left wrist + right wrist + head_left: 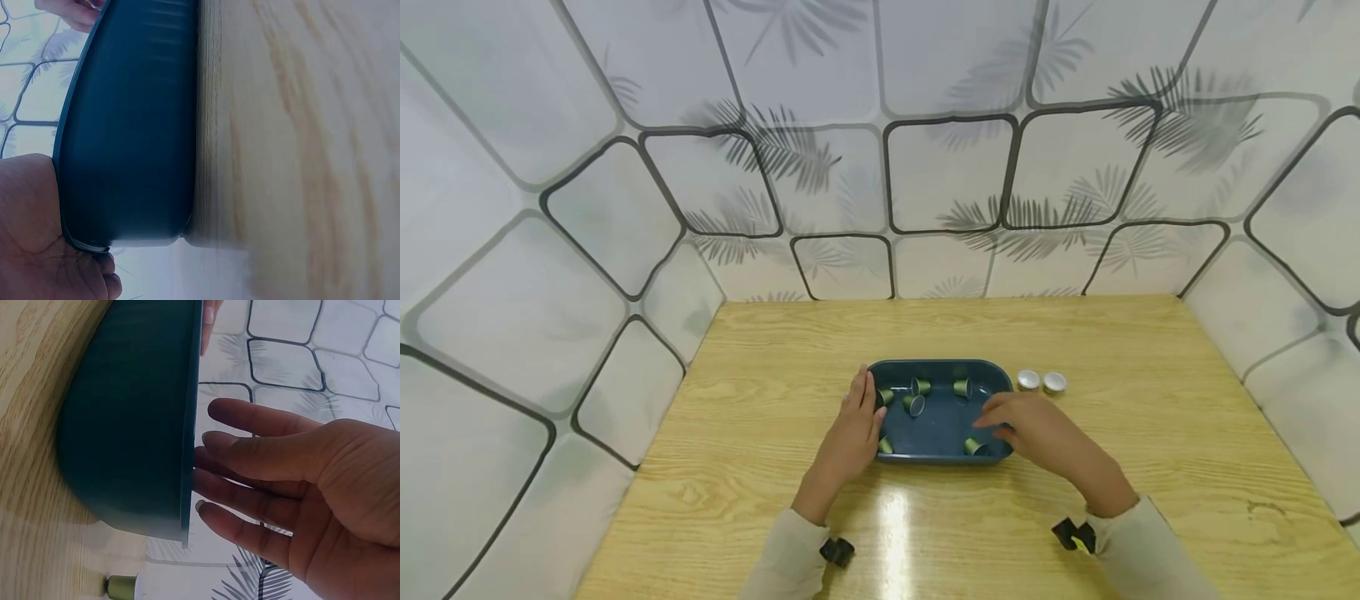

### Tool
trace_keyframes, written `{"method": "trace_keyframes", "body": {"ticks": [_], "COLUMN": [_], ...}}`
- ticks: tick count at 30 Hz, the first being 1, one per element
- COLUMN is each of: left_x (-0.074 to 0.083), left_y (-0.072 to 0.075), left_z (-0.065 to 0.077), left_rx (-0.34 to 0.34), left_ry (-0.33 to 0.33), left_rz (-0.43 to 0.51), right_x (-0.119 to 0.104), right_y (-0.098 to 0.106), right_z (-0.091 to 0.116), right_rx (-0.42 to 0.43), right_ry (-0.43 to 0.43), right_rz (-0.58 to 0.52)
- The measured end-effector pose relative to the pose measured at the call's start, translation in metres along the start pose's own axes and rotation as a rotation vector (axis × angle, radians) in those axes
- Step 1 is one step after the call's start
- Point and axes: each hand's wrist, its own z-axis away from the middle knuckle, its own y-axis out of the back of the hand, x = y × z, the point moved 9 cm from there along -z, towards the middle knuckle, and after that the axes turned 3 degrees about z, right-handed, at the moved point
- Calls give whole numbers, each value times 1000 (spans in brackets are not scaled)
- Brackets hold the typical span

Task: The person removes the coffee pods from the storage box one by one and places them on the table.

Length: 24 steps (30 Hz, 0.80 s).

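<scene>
A dark blue rectangular tray (942,432) lies on the table, holding several small green coffee capsules (962,387). My left hand (848,437) grips the tray's left end, fingers along the outside and thumb over the rim. The left wrist view shows its palm (28,212) against the rim. Over the tray's right end, my right hand (1037,429) reaches in with loosely bent fingers and holds nothing. The nearest capsule (974,447) lies in the tray's front right corner, just below those fingertips. In the right wrist view the thumb and fingers (250,519) are apart beside the rim.
Two capsules with pale lids up, one nearer the tray (1028,380) and one farther right (1055,382), stand beyond its right end. The wooden table (760,350) meets a patterned wall covering (947,175) at the back and sides.
</scene>
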Motion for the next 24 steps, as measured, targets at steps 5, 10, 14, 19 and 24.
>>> {"method": "trace_keyframes", "body": {"ticks": [5, 10, 14, 19, 24], "left_x": [1, 4, 4, 1, 1], "left_y": [0, 2, 3, 3, 1], "left_z": [-1, -1, -1, -1, 0], "left_rx": [-1, -2, 2, 3, -5], "left_ry": [-3, -7, -5, 7, 5], "left_rz": [-1, -5, 1, 1, 0], "right_x": [3, 11, 15, 13, 11], "right_y": [-3, -11, -19, -22, -24], "right_z": [-1, -2, -5, -10, -13], "right_rx": [-25, -84, -123, -131, -143], "right_ry": [-16, -59, -81, -61, -33], "right_rz": [11, -43, -62, -53, -47]}}
